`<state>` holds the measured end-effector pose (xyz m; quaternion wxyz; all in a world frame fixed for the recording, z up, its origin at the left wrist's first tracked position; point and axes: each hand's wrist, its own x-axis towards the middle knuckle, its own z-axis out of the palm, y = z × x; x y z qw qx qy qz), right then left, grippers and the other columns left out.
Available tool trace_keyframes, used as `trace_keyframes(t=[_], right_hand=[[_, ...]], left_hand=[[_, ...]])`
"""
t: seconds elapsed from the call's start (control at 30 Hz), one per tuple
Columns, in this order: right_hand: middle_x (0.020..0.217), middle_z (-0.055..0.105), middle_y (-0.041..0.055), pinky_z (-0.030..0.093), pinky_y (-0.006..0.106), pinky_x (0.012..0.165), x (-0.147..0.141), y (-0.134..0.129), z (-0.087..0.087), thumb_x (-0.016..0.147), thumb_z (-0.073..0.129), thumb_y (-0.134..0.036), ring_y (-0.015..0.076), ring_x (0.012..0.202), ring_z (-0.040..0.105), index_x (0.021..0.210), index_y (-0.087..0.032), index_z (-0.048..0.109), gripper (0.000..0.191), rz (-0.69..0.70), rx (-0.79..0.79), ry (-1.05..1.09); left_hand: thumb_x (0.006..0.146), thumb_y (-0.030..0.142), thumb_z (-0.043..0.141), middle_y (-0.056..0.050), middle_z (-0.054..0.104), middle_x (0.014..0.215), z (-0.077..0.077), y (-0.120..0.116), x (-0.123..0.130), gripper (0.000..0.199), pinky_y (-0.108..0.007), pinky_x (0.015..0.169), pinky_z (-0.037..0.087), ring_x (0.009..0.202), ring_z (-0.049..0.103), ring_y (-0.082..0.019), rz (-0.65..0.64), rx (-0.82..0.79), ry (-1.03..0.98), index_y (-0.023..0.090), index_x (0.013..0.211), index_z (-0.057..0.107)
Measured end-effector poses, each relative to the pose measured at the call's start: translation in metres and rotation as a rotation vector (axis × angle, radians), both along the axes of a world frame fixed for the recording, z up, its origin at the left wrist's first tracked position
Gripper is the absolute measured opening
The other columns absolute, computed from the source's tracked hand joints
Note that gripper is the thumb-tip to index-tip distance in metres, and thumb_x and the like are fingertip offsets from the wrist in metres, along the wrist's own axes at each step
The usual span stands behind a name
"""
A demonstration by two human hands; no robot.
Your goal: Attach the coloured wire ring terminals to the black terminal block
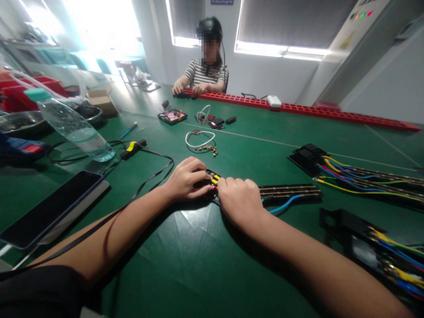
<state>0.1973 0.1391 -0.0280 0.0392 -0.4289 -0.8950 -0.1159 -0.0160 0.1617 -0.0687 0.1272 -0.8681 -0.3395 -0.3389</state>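
Observation:
In the middle of the green table, my left hand (190, 179) is closed around the near end of a small black housing (212, 173) with yellow parts inside. My right hand (240, 196) presses against the other side of the housing with its fingers curled in, and whatever they pinch is hidden. A long black strip with brass rails (291, 191) reaches out to the right from behind my right hand. Along it runs a blue wire (286, 203). Beyond my hands lie a pile of small brass pieces (212, 149) and a white loop of cable (200, 139).
To the right lie two more wired black assemblies (308, 159). On the left are a phone (53, 207), a tilted water bottle (76, 128) and a black cord (159, 176). A long red slotted rail (318, 112) crosses the far side, where another person (208, 73) sits working.

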Motion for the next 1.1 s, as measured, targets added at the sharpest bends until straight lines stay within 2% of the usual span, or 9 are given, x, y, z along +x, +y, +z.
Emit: trace_keyframes(t=[1.1], right_hand=[[0.083,0.068,0.0116,0.033,0.033,0.062,0.0009,0.0075,-0.0061,0.099,0.036,-0.014,0.025,0.078,0.068,0.091,-0.013,0.06,0.024,0.036,-0.015,0.004]], left_hand=[[0.086,0.04,0.069,-0.009,0.063,0.098,-0.0021,-0.0005,0.0002,0.025,-0.037,0.082,0.05,0.09,0.059,-0.021,-0.013,-0.042,-0.052,0.019,0.099,0.069]])
